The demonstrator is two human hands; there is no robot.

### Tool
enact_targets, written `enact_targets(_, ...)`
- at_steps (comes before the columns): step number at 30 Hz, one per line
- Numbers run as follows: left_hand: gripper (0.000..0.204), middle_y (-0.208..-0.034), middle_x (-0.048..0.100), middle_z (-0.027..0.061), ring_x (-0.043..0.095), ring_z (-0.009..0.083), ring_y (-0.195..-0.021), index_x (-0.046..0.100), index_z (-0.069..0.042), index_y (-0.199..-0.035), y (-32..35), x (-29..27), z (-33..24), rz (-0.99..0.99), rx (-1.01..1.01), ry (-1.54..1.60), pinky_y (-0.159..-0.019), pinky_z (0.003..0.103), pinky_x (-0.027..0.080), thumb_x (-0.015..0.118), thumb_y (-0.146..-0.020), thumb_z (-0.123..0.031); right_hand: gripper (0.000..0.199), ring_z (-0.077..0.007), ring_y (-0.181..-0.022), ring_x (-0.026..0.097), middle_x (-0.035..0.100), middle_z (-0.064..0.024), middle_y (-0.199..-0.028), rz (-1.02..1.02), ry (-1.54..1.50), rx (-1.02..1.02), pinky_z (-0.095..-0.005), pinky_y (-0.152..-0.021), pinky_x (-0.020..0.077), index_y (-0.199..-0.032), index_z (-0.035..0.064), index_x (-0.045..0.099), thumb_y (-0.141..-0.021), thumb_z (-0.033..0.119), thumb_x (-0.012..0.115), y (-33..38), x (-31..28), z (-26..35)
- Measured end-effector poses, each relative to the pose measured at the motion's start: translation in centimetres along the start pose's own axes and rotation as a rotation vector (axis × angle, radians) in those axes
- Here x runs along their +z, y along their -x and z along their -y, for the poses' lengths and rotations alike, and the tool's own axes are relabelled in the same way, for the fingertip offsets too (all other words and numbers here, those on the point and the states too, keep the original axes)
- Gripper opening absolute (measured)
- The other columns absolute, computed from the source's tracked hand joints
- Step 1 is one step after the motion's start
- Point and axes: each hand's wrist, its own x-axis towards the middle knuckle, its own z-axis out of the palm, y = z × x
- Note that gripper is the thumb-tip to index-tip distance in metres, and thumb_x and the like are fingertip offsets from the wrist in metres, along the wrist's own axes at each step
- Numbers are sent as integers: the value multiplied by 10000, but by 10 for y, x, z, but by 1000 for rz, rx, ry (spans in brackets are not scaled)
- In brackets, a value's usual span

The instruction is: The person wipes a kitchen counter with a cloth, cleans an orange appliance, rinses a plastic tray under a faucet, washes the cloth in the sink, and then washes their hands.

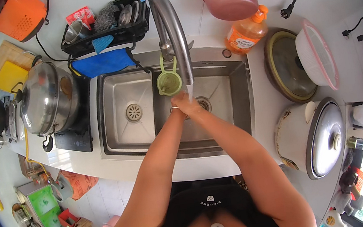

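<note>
Over the right basin of the steel sink [240,105], my two hands are together under the faucet [172,31]. A stream of water [190,92] runs down onto them. My left hand [180,98] has a thin bracelet at the wrist and rests against my right hand [192,107]. The fingers of both are mostly hidden where the hands overlap, and I see no object between them. Just beyond my left hand, a light green strainer cup [169,82] hangs by a looped handle below the faucet's base.
Left of the sink stands a steel steamer pot [47,97] on a black cooktop [74,140]. A black dish rack [106,37] and blue cloth [102,64] lie behind the left basin. An orange soap bottle [247,34], glass lid [291,65] and white lidded pot [301,138] stand right.
</note>
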Motion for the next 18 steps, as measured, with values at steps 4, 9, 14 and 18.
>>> enact_targets(4,319,-1145,599,120,608,302,-962,550,-97,-1149,-5,-18,27,-14,31,333,-786,411,496,415,-916,-268,448,-357,-942,608,640,-193,-982,84,540,-60,-438,-814,471,-937,35,653,-852,440,481,-15,2,23)
enact_targets(9,332,-1019,618,86,623,284,-795,513,-99,-1102,29,22,-22,-37,-303,1090,-661,436,514,367,-954,-358,298,-354,-858,634,659,-170,-899,-173,460,-52,-432,-715,508,-895,62,657,-835,311,504,-41,-12,4)
enact_targets(14,448,-1018,566,175,576,355,-820,481,-98,-1147,78,69,-96,-81,-502,1106,-712,479,503,280,-946,-444,221,-358,-762,647,659,-176,-817,-387,206,-80,-436,-643,518,-860,74,659,-794,233,522,-89,-9,-57)
enact_targets(18,623,-917,583,117,584,283,-764,486,-90,-1167,70,43,-89,62,-359,1049,-650,390,498,332,-876,-618,226,-333,-701,646,664,-192,-829,-219,440,-260,-408,-600,506,-905,59,649,-814,212,509,-30,3,-10)
